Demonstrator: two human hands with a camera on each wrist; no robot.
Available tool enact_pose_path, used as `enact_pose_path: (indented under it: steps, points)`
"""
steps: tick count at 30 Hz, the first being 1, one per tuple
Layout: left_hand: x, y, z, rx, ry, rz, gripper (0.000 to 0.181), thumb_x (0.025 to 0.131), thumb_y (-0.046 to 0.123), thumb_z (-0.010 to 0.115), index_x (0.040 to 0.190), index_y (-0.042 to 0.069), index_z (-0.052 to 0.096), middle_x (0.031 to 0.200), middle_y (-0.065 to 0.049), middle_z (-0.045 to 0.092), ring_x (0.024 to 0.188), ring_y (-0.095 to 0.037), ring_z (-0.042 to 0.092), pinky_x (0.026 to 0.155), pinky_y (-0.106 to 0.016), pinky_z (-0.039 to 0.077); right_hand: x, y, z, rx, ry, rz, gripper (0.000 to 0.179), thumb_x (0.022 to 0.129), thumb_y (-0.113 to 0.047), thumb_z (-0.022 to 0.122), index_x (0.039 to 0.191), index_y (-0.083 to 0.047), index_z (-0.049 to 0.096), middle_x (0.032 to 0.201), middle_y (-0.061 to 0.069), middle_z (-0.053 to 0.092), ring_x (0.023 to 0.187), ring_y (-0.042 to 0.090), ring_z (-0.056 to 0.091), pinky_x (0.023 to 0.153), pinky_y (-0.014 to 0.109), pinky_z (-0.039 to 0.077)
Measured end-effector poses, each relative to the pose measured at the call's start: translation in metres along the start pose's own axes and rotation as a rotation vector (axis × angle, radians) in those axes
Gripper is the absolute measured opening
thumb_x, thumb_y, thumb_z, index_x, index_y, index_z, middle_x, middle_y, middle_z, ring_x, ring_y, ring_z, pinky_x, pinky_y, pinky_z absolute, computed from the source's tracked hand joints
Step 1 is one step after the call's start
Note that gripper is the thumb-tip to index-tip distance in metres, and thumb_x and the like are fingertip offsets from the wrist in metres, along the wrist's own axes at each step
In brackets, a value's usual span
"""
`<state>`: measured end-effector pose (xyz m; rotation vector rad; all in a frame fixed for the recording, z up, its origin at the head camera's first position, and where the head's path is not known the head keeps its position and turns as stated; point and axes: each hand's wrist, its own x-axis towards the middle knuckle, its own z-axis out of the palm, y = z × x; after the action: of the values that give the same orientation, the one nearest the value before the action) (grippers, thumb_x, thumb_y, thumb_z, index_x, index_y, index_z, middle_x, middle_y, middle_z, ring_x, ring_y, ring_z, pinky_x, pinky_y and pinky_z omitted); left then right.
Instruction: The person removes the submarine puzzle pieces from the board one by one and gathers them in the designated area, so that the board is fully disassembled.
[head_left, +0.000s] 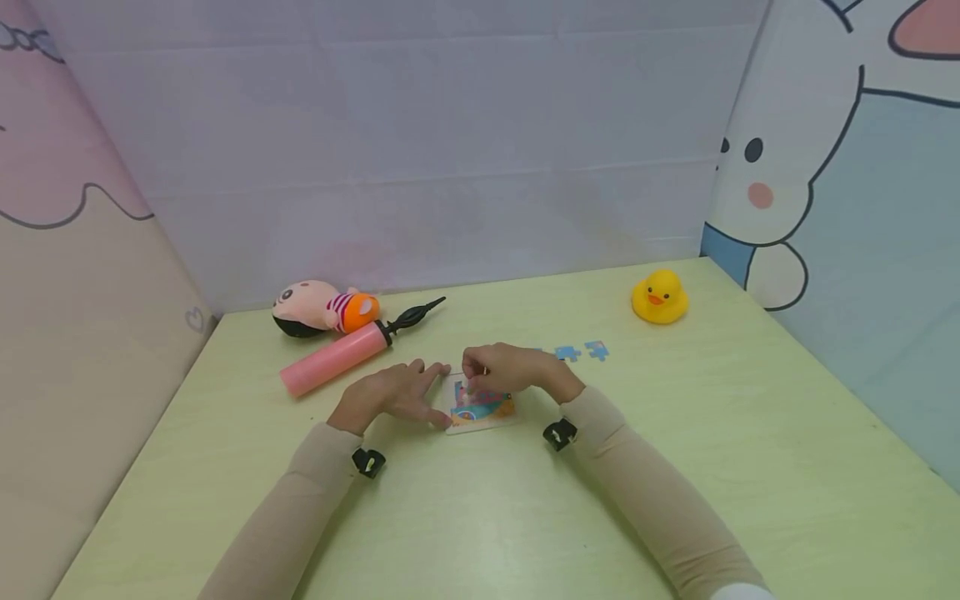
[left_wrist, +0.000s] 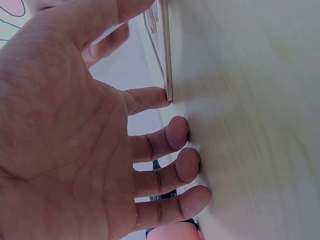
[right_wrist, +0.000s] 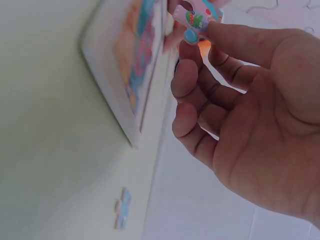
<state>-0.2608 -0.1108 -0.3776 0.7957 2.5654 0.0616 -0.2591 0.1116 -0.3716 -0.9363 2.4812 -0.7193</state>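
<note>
A small picture puzzle in a pale frame [head_left: 487, 428] lies on the table, part of its colourful picture filled in. My left hand [head_left: 401, 393] spans the frame's left side, thumb at the near corner and index finger [left_wrist: 147, 98] at the far one. The other left fingers extend beside it, fingertips close to the tabletop. Over the frame, my right hand [head_left: 512, 368] pinches a colourful puzzle piece [right_wrist: 196, 19] between thumb and index finger. Its remaining fingers curl loosely beneath. Beyond the right hand lie several loose blue puzzle pieces [head_left: 597, 350], one partly hidden by it.
At the back left, a pink air pump [head_left: 337, 358] with a black nozzle lies in front of a doll [head_left: 315, 304]. A yellow rubber duck [head_left: 660, 298] sits at the back right. Printed cloth walls [head_left: 450, 167] border the table's back and sides.
</note>
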Motion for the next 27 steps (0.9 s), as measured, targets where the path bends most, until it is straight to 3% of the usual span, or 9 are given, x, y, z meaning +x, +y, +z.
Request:
enact_pose_path:
  steps: [7,15,23,27]
  points:
    - [0.002,0.001,0.001,-0.014,-0.009,-0.01,0.093,0.085,0.061,0.068,0.156,0.015,0.031,0.144,-0.025,0.044,0.118,-0.04,0.052,0.1,-0.059,0.044,-0.017,0.013,-0.024,0.035,0.027,0.02,0.012,0.1,-0.015,0.063,0.093,-0.01,0.054,0.088,0.0,0.056,0.08,0.014,0.051,0.071,0.027,0.042]
    - [0.001,0.0,0.002,-0.018,-0.01,-0.001,0.093,0.086,0.06,0.067,0.157,0.015,0.029,0.147,-0.025,0.041,0.12,-0.041,0.05,0.101,-0.06,0.042,-0.035,0.038,-0.043,0.048,-0.005,0.079,0.009,0.099,-0.009,0.062,0.092,-0.007,0.056,0.091,0.003,0.062,0.081,0.015,0.055,0.069,0.027,0.045]
    - [0.0,-0.002,0.003,-0.038,-0.006,0.012,0.093,0.086,0.06,0.067,0.157,0.014,0.028,0.145,-0.025,0.042,0.117,-0.041,0.051,0.1,-0.061,0.043,-0.045,0.057,-0.046,0.053,-0.081,0.178,0.005,0.098,-0.006,0.062,0.093,-0.004,0.06,0.089,0.003,0.06,0.077,0.014,0.051,0.068,0.025,0.043]
    - [0.0,-0.002,0.003,-0.057,-0.009,0.002,0.094,0.086,0.062,0.066,0.157,0.013,0.028,0.143,-0.026,0.042,0.115,-0.04,0.051,0.098,-0.061,0.044,-0.047,0.061,-0.047,0.017,-0.097,0.19,0.005,0.096,-0.007,0.064,0.092,-0.004,0.062,0.092,0.003,0.062,0.081,0.015,0.054,0.071,0.025,0.045]
